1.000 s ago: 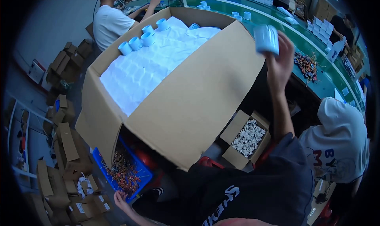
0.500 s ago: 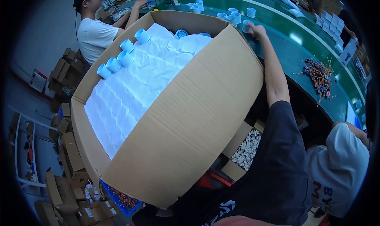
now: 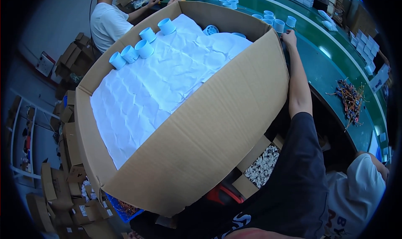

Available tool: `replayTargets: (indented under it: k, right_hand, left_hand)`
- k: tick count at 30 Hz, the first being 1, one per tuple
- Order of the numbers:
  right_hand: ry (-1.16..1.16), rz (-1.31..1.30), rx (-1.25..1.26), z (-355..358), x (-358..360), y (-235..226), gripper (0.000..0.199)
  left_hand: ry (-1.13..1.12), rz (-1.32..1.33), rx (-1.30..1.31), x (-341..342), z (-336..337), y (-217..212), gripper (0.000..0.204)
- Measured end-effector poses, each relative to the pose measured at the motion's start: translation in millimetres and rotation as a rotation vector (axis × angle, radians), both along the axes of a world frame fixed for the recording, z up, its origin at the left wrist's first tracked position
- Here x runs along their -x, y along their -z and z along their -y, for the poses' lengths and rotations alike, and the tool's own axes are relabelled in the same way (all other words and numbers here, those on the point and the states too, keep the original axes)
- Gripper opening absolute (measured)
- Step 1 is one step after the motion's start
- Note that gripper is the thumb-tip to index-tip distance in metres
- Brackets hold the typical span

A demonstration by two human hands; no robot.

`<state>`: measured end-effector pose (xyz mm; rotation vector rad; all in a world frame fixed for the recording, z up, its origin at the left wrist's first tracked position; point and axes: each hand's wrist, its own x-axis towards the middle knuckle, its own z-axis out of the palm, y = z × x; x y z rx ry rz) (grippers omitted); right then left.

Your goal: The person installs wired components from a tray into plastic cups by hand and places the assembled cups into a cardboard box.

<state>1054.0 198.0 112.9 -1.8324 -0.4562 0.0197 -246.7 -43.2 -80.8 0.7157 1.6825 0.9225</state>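
A big open cardboard box fills the middle of the view. A crinkled white paper sheet covers its contents, and several light blue plastic cups stand along its far left rim. My right hand reaches along the box's right side and rests at its far right corner with bent fingers and no cup in it. Just beyond it, several more blue cups stand on the green table. My left hand is out of sight below the box.
A small carton of white parts sits under the table by my right arm. A bundle of coloured wires lies on the table. One person in white works at the back left, another at lower right. Cartons crowd the floor.
My right hand held a blue cup up high a second ago; it came down to the table by the box's far corner and now holds none. The view swung over the box.
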Motion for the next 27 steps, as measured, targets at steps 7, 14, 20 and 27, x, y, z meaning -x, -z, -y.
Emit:
replayTargets:
  k: [7,14,20,27]
  right_hand:
    - [-0.026,0.353,0.311,-11.4,-15.8,-2.5,0.063]
    - [-0.067,0.362,0.469,-12.0,-8.7,-5.2,0.059]
    - [-0.039,0.28,0.317,-25.8,-4.2,4.7,0.057]
    - [-0.286,0.269,-0.208,5.3,-67.8,5.4,0.042]
  left_hand:
    - [0.061,-0.427,0.14,-22.3,3.0,20.4,0.023]
    - [0.157,-0.862,0.232,-55.1,-14.9,19.0,0.025]
    - [0.226,-1.246,0.294,-65.3,-24.2,9.4,0.027]
    - [0.235,-1.31,0.349,-89.3,-13.4,31.5,0.043]
